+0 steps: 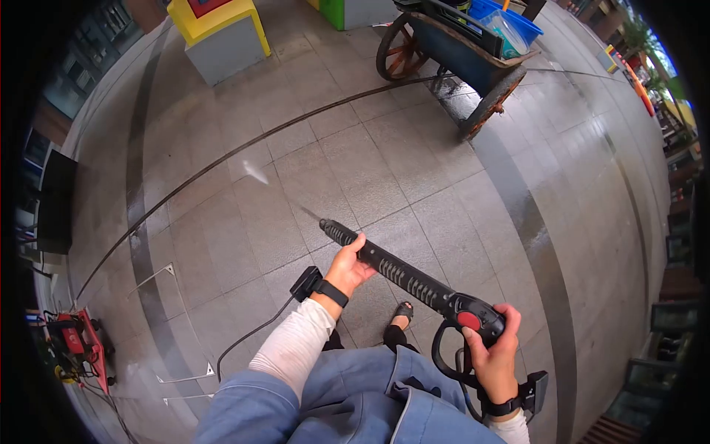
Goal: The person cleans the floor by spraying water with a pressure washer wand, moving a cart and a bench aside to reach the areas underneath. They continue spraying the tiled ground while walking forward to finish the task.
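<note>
A long black spray gun [407,275] with a red round part slants across the middle. My left hand [349,265] is wrapped round its slotted barrel near the nozzle end. My right hand [494,354] grips the rear handle, beside the trigger guard. From the nozzle a thin jet points up and to the left, and a small white patch of spray [255,172] shows over the grey paving [355,163]. Both wrists carry black straps with small boxes.
A two-wheeled cart [455,46] holding a blue basin [510,16] stands at the top. A dark hose [244,148] curves across the paving. The red machine [78,344] is at lower left, a yellow and grey block [225,55] at upper left.
</note>
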{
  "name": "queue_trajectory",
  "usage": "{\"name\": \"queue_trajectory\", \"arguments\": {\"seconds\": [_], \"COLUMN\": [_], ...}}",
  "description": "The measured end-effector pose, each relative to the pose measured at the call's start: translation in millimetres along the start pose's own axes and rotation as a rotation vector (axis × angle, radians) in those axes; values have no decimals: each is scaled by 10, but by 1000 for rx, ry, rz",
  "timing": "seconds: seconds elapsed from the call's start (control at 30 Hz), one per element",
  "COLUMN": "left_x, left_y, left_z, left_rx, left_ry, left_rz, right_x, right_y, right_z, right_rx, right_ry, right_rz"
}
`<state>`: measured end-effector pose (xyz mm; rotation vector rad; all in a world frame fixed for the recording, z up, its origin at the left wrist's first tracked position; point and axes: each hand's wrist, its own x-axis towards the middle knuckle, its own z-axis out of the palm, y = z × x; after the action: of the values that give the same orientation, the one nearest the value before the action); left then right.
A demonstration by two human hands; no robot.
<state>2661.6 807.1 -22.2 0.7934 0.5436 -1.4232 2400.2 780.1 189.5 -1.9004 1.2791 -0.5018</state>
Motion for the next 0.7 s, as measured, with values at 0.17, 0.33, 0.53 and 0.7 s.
{"name": "queue_trajectory", "arguments": {"seconds": [0.17,0.33,0.53,0.7], "left_x": [-611,-130,-36,-332], "left_y": [406,-384,-1656,-1268], "left_z": [-626,10,1228,1081], "left_rx": [-57,117,152,132], "left_ry": [187,-91,-546,-516], "left_rz": [74,-139,-530,-464], "right_x": [-12,-748,-1425,-1526], "right_y": [5,3,-785,-1025], "right_z": [447,32,-138,-39], "right_rx": [91,-55,-524,-401], "right_ry": [-177,199,650,606], "right_rz": [72,147,187,77]}}
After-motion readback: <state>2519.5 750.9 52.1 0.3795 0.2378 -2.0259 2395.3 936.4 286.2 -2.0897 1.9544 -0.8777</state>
